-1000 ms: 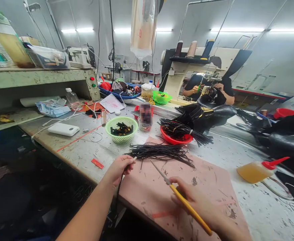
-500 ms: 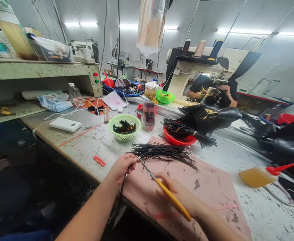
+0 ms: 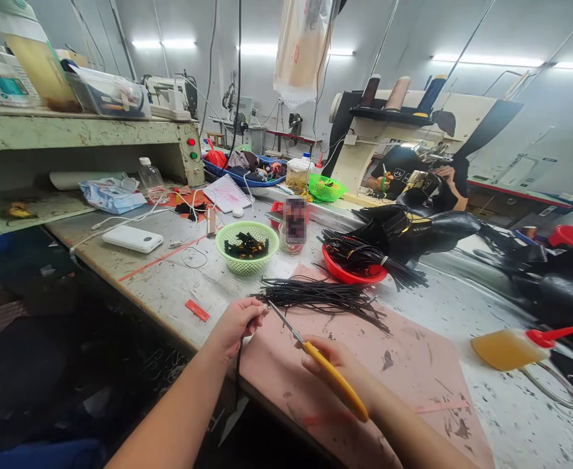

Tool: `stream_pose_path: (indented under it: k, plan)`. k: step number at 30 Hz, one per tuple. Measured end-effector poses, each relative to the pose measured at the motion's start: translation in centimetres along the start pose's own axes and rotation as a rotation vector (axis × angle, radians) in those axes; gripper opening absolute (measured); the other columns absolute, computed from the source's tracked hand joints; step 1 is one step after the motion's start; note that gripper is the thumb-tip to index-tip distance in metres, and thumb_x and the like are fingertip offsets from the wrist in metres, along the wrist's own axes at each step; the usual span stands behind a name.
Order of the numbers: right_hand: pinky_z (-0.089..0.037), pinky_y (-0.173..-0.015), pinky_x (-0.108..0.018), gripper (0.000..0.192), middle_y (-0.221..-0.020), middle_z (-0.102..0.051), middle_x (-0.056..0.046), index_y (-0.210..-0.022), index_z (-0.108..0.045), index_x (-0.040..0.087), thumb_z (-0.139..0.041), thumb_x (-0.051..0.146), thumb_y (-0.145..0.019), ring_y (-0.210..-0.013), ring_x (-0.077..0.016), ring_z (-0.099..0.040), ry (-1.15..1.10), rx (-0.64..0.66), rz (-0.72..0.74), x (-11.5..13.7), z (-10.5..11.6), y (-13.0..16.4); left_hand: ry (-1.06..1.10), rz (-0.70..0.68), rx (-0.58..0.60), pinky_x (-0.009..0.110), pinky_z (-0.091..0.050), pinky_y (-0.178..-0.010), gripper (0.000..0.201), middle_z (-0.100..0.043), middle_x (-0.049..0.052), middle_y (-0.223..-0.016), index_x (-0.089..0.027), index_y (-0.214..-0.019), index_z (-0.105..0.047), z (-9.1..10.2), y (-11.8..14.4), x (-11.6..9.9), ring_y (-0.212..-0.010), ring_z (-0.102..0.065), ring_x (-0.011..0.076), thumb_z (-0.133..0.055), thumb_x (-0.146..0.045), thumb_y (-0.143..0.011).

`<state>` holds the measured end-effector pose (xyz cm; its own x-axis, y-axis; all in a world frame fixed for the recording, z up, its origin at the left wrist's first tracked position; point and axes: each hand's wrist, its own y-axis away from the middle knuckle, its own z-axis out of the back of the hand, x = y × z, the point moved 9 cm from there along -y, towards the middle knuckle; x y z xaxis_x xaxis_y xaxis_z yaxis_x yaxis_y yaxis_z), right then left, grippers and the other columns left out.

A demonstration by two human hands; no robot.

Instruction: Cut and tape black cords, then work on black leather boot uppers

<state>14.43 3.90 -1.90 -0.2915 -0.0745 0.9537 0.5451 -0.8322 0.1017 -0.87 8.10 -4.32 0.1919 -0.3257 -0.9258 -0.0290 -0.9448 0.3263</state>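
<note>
L hand pinches a thin black cord at its top end; the cord hangs over the table edge. R hand grips yellow-handled scissors, tips at the pinched end. Just behind: loose pile of black cords on a pink mat, w/ green mesh basket, red bowl, amber glue bottle further out. Cord's lower end lost in shadow; R fingers partly hidden by the handle.

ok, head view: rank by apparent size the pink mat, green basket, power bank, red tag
1. pink mat, largest by far, though it lies nearest the camera.
2. green basket and white power bank: these look alike in extent, so no ranking between them.
3. red tag, smallest.
</note>
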Motion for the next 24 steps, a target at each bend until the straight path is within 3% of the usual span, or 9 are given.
stream_pose_path:
  k: [5,9,11,15,17,20,24]
  plan:
    - [-0.031,-0.051,-0.024,0.043,-0.057,-0.035,0.008,-0.102,-0.05,0.021,-0.066,0.038,-0.066,-0.054,-0.0109,-0.035,-0.056,-0.088,-0.039,-0.2,0.5,1.1,-0.038,0.012,0.06,0.017,-0.027,-0.04,0.02,-0.057,-0.002,-0.055,-0.014,-0.065,-0.06,-1.3,2.1,0.5,-0.043,-0.042,0.0053,-0.069,-0.027,-0.052]
    - [-0.039,-0.055,-0.025,0.046,-0.077,-0.054,0.002,-0.106,-0.042,0.025,-0.064,0.029,-0.066,-0.057,-0.0108,-0.046,-0.247,-0.282,-0.014,0.4,1.9,3.2,-0.117,0.041,0.156,0.02,-0.035,-0.043,0.02,-0.055,-0.004,-0.052,-0.015,-0.062,-0.06,-4.8,4.7,1.3,-0.046,-0.049,0.0093,-0.071,-0.025,-0.05]
    - [-0.04,-0.055,-0.025,0.044,-0.081,-0.057,0.0,-0.104,-0.043,0.026,-0.064,0.027,-0.065,-0.057,-0.0106,-0.049,-0.271,-0.333,-0.006,0.7,2.2,4.3,-0.193,0.069,0.209,0.022,-0.037,-0.042,0.019,-0.054,-0.003,-0.051,-0.016,-0.06,-0.06,-6.8,5.8,1.9,-0.046,-0.05,0.0111,-0.07,-0.027,-0.05]
    - [-0.041,-0.056,-0.024,0.036,-0.069,-0.054,0.003,-0.1,-0.048,0.025,-0.061,0.021,-0.067,-0.06,-0.0118,-0.051,-0.143,-0.41,0.046,1.6,2.8,6.7,-0.328,0.065,0.361,0.023,-0.039,-0.045,0.017,-0.056,-0.002,-0.051,-0.016,-0.06,-0.061,-10.9,7.3,2.8,-0.047,-0.051,0.0127,-0.067,-0.03,-0.053]
    - [-0.039,-0.054,-0.023,0.035,-0.068,-0.052,0.004,-0.101,-0.05,0.024,-0.058,0.018,-0.067,-0.059,-0.0109,-0.048,-0.036,-0.448,0.06,1.4,3.7,8.1,-0.404,0.05,0.415,0.024,-0.04,-0.046,0.019,-0.057,-0.001,-0.052,-0.016,-0.062,-0.063,-11.9,7.6,3.3,-0.047,-0.052,0.0135,-0.065,-0.034,-0.057]
    - [-0.036,-0.051,-0.022,0.035,-0.064,-0.048,0.005,-0.102,-0.05,0.023,-0.056,0.019,-0.068,-0.055,-0.0099,-0.044,0.083,-0.573,-0.017,-0.7,7.8,11.1,-0.587,0.06,0.44,0.024,-0.041,-0.046,0.023,-0.059,0.0,-0.053,-0.018,-0.066,-0.066,-10.8,7.5,4.6,-0.047,-0.055,0.016,-0.062,-0.039,-0.059]
    - [-0.038,-0.056,-0.026,0.045,-0.06,-0.05,0.007,-0.103,-0.045,0.021,-0.061,0.025,-0.061,-0.054,-0.012,-0.046,0.083,-0.819,-0.255,-5.9,16.4,17.1,-0.731,0.095,0.388,0.023,-0.036,-0.038,0.027,-0.057,-0.001,-0.048,-0.022,-0.063,-0.069,-6.3,6.1,6.8,-0.037,-0.049,0.0145,-0.062,-0.047,-0.055]
